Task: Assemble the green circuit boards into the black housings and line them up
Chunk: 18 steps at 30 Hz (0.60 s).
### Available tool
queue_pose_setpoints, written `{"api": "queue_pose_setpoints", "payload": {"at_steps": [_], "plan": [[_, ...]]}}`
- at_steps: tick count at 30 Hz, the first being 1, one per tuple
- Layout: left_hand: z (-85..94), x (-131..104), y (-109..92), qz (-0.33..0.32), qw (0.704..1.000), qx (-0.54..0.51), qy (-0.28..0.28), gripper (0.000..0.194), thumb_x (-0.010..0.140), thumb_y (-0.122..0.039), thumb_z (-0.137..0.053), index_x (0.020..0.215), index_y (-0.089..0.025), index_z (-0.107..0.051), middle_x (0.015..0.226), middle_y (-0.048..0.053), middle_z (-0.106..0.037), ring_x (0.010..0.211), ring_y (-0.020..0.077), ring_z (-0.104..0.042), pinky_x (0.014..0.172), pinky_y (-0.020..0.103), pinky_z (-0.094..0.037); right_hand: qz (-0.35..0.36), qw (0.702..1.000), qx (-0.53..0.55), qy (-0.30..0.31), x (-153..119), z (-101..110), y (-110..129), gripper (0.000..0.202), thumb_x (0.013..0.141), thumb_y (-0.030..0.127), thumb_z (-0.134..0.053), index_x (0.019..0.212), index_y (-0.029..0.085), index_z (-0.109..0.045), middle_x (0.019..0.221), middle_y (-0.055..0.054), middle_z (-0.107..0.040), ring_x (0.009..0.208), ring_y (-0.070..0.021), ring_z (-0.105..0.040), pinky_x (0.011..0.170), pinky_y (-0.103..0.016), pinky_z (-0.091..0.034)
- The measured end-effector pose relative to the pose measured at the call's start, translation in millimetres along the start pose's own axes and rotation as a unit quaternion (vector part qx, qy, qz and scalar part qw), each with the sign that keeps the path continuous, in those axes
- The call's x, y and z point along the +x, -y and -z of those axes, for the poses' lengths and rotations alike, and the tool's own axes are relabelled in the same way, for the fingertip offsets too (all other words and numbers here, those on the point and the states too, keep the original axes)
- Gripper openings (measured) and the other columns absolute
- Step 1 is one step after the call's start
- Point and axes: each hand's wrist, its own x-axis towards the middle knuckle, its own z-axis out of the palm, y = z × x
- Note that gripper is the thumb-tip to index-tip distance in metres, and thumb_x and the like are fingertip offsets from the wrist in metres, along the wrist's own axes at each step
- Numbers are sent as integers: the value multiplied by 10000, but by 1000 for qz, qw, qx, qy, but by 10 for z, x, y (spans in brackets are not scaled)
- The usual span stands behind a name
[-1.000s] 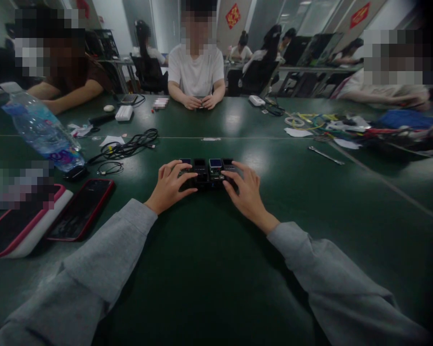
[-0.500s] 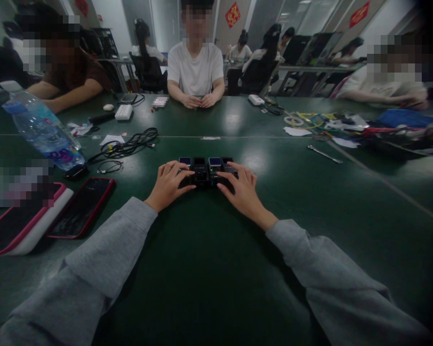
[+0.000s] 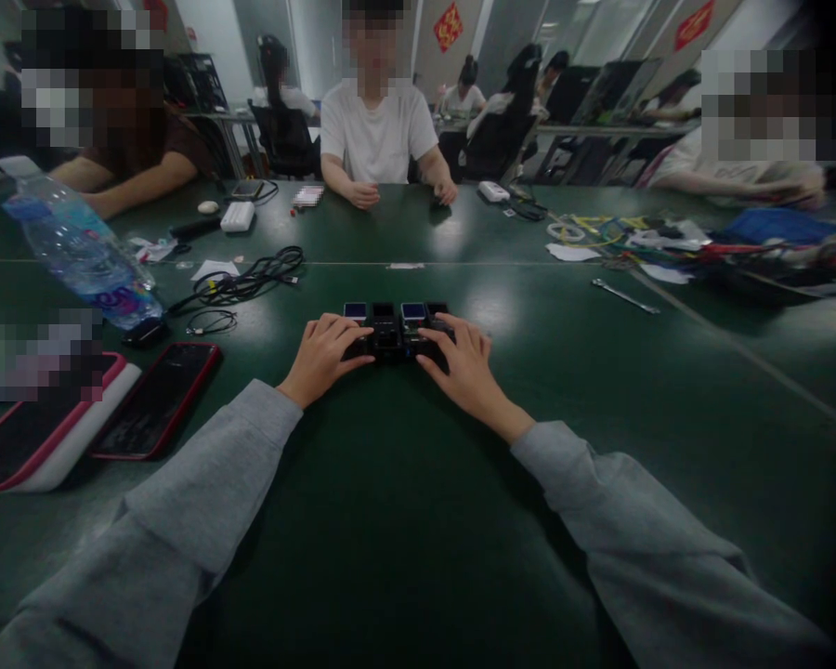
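Devices (image 3: 385, 325), one row, held steady; left hand (image 3: 324, 353), right hand (image 3: 463, 364) clamped on opposite ends; co-worker's hands (image 3: 363, 194) newly parted

I count two hands of the wearer on my feed: one left hand (image 3: 327, 353) and one right hand (image 3: 463, 360). Between them, the black devices (image 3: 385, 340) show me four small screens (image 3: 412, 311); how many separate bodies that makes, I can't tell. I get two plastic bottles (image 3: 84, 255), two phones (image 3: 156, 401), one wrench (image 3: 625, 295) and two white boxes (image 3: 238, 217). Three people (image 3: 376, 135) sit around the table (image 3: 418, 520), and I tally three red wall signs (image 3: 450, 26). The black cables (image 3: 268, 268) tangle too much for me to number.
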Motion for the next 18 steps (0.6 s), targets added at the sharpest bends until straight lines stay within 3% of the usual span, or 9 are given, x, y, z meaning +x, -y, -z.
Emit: {"api": "queue_pose_setpoints", "payload": {"at_steps": [18], "plan": [[25,7,7,-2,1000,-13,12,412,908,-423,-643,1262,-223,-576,1145,72,-647,1027,248,-546,807,346,-393,-9,1000,11,6,-4,-48,-46,377,1004,414,-457,1360,287,-448,1485,-107,-367,1363,-322,-348,1022,-520,-362]]}}
